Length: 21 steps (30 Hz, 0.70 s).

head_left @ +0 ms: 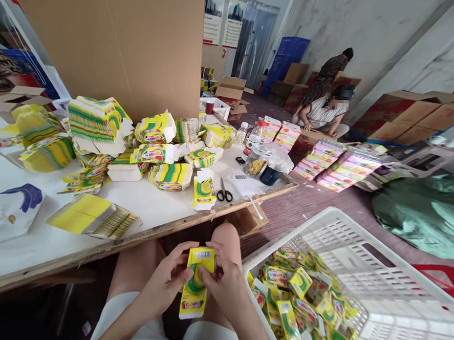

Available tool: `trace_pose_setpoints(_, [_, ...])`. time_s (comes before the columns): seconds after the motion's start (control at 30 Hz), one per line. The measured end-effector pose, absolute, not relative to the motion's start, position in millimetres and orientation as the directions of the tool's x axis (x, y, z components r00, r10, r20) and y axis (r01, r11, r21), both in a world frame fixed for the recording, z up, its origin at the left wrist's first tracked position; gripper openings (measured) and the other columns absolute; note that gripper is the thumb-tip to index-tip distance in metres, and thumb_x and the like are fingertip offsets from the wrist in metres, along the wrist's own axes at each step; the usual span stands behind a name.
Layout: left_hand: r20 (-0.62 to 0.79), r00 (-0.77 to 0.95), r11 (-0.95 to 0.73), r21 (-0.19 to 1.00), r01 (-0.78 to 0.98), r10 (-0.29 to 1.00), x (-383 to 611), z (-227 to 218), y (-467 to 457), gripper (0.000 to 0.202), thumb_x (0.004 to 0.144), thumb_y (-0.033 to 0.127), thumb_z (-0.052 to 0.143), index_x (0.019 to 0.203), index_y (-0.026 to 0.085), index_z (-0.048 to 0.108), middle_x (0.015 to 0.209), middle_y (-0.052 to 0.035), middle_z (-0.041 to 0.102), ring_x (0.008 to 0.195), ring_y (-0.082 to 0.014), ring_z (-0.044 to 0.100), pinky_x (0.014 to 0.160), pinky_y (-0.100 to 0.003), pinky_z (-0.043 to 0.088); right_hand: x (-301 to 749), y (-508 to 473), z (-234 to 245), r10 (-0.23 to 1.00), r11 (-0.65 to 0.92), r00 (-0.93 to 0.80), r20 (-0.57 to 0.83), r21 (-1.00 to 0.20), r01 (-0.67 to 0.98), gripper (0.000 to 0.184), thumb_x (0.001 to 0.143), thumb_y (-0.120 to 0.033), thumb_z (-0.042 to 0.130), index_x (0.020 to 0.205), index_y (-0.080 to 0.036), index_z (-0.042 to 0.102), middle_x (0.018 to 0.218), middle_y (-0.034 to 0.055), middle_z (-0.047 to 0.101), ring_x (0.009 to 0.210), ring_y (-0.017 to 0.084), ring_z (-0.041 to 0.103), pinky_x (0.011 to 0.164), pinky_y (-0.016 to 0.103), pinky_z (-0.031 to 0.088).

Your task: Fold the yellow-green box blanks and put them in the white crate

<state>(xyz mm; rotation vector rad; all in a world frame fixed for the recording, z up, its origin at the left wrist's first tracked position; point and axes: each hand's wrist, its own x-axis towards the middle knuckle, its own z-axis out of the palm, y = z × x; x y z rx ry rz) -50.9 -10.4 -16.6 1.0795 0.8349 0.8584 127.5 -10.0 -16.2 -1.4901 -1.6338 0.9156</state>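
Head view: left hand (pixel 166 276) and right hand (pixel 226 277) grip a yellow carton (pixel 195 292) beside the white crate (pixel 402 327).

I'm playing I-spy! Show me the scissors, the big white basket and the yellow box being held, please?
Scissors (pixel 223 191): head view, where blades meet handles.
Big white basket (pixel 340 234): head view, inner wall.
Held yellow box (pixel 195 293): head view, printed front.

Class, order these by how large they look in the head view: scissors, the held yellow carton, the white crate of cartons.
1. White crate, by far
2. Held yellow carton
3. Scissors
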Motion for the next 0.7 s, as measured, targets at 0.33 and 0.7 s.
trace_pose_setpoints(0.33, [-0.188, 0.413, 0.285, 0.94, -0.187, 0.891, -53, -11, -3, 0.062, 0.083, 0.041, 0.073, 0.138, 0.023, 0.049, 0.103, -0.0098, 0.076, 0.082, -0.0226, 0.071, 0.072, -0.032, 0.053, 138, -10, -16, 0.996, 0.088, -0.062, 0.072, -0.943, 0.321, 0.032, 0.093, -0.036, 0.059, 0.118, -0.02, 0.068, 0.073, 0.0014, 0.069, 0.065, 0.018, 0.065, 0.059, 0.026, 0.052])
trace_pose_setpoints(0.7, [0.0, 0.477, 0.056, 0.993, -0.103, 0.879, -11, -15, -8, 0.038, 0.09, 0.025, 0.064, 0.128, 0.023, 0.061, 0.134, -0.0101, 0.065, 0.114, -0.0271, 0.066, 0.095, -0.035, 0.054, 155, -24, -12, 0.968, 0.144, 0.209, 0.142, -0.99, 0.01, 0.023, 0.08, -0.043, 0.077, 0.087, -0.021, 0.074, 0.08, 0.005, 0.072, 0.075, 0.021, 0.068, 0.066, 0.03, 0.057])
